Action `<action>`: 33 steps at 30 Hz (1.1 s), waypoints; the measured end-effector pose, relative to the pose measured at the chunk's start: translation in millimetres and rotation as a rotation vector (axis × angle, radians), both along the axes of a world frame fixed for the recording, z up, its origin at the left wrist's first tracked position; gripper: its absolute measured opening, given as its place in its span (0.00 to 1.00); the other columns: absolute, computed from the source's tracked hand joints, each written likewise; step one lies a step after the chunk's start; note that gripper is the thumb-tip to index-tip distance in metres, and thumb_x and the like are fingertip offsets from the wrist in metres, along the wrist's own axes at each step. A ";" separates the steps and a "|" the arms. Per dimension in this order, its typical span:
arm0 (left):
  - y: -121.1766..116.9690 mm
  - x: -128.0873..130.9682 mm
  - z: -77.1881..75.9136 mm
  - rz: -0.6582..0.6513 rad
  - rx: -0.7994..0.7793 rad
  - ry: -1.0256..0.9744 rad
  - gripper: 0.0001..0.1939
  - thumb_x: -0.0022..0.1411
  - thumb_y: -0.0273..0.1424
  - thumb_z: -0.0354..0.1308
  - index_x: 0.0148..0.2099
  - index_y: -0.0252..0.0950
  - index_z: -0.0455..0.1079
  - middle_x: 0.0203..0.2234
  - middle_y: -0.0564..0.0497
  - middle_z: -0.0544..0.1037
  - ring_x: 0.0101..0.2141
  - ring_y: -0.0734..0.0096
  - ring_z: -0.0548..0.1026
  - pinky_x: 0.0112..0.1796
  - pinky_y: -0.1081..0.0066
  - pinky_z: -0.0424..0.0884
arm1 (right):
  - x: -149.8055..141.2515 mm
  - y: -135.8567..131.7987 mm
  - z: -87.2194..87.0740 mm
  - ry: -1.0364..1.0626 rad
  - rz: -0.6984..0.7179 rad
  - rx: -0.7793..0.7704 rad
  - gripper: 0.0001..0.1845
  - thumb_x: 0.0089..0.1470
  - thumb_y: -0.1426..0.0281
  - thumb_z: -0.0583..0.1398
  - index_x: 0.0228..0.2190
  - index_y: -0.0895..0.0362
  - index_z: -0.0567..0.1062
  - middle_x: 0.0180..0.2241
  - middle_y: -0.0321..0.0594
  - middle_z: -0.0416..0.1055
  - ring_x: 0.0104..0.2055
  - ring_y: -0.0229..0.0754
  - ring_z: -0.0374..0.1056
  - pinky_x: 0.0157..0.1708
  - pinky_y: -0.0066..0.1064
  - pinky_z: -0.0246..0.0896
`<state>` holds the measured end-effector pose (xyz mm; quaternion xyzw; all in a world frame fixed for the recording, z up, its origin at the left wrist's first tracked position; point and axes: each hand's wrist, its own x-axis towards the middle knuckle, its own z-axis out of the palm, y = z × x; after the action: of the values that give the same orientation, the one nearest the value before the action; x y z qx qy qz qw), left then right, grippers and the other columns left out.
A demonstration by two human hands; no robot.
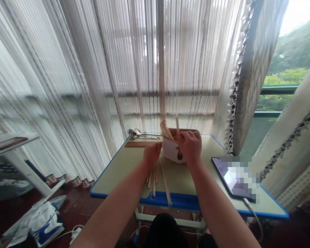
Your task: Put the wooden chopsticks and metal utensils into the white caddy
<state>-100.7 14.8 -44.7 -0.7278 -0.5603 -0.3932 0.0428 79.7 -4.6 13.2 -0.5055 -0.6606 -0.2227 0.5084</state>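
Note:
A white cup-shaped holder (172, 151) stands on the table (188, 179) with several light wooden chopsticks (165, 130) sticking out of it. My right hand (189, 144) is closed on one light chopstick (177, 124), held upright at the holder's rim. My left hand (152, 152) hovers just left of the holder with its fingers curled down over loose light chopsticks (157, 177) lying on the table. Whether it grips any of them is hidden.
Dark brown chopsticks (139, 144) and two metal spoons (142, 134) lie at the table's far left. A tablet (231, 177) with a cable rests on the right. Striped curtains hang behind. A shelf (12, 146) and a bag (45, 222) stand at the left.

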 end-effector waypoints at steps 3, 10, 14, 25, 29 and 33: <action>0.7 -0.1 0.5 0.015 0.022 0.052 0.26 0.67 0.41 0.36 0.28 0.35 0.70 0.23 0.48 0.75 0.25 0.72 0.69 0.29 0.73 0.57 | -4.4 -0.5 -1.8 -0.087 -0.022 -0.093 0.15 0.54 0.63 0.54 0.26 0.55 0.77 0.28 0.41 0.72 0.37 0.45 0.57 0.39 0.36 0.46; 1.1 0.9 0.8 0.003 0.028 0.147 0.26 0.66 0.42 0.38 0.25 0.36 0.68 0.22 0.48 0.74 0.24 0.73 0.68 0.29 0.72 0.54 | -8.3 -4.5 -3.6 -0.128 -0.041 -0.148 0.18 0.55 0.63 0.52 0.24 0.54 0.78 0.28 0.41 0.74 0.38 0.47 0.57 0.39 0.38 0.42; 5.1 -2.3 0.2 0.058 -0.020 0.170 0.25 0.65 0.42 0.38 0.26 0.36 0.69 0.22 0.48 0.74 0.26 0.72 0.69 0.29 0.72 0.56 | -11.1 -4.3 -3.5 -0.101 -0.040 -0.138 0.16 0.54 0.63 0.53 0.25 0.54 0.78 0.28 0.41 0.73 0.39 0.47 0.57 0.40 0.38 0.42; 19.7 -24.9 -7.0 0.194 -0.297 0.224 0.15 0.56 0.37 0.52 0.40 0.35 0.73 0.37 0.43 0.76 0.41 0.63 0.72 0.43 0.69 0.64 | -27.8 -19.8 -10.4 -0.300 0.230 -0.356 0.18 0.54 0.60 0.51 0.28 0.57 0.76 0.27 0.43 0.73 0.31 0.41 0.66 0.34 0.31 0.55; 22.6 -34.7 -9.0 0.179 -0.400 0.274 0.16 0.54 0.37 0.53 0.40 0.36 0.75 0.37 0.42 0.77 0.40 0.62 0.73 0.42 0.69 0.66 | -41.1 -15.8 -30.7 -0.551 0.219 -0.818 0.27 0.46 0.49 0.56 0.27 0.60 0.78 0.27 0.53 0.74 0.30 0.48 0.70 0.29 0.33 0.58; 21.8 -36.8 -6.9 0.206 -0.420 0.250 0.17 0.55 0.38 0.52 0.39 0.33 0.75 0.37 0.40 0.77 0.40 0.61 0.75 0.42 0.68 0.67 | -47.0 -10.7 -43.2 -0.580 0.321 -1.010 0.29 0.42 0.47 0.58 0.32 0.60 0.79 0.29 0.54 0.75 0.32 0.52 0.71 0.29 0.34 0.61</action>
<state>-137.5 36.7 -51.6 -0.7029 -0.6910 -0.1690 -0.0005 32.7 -15.4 -30.0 -0.4971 -0.8643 0.0692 0.0320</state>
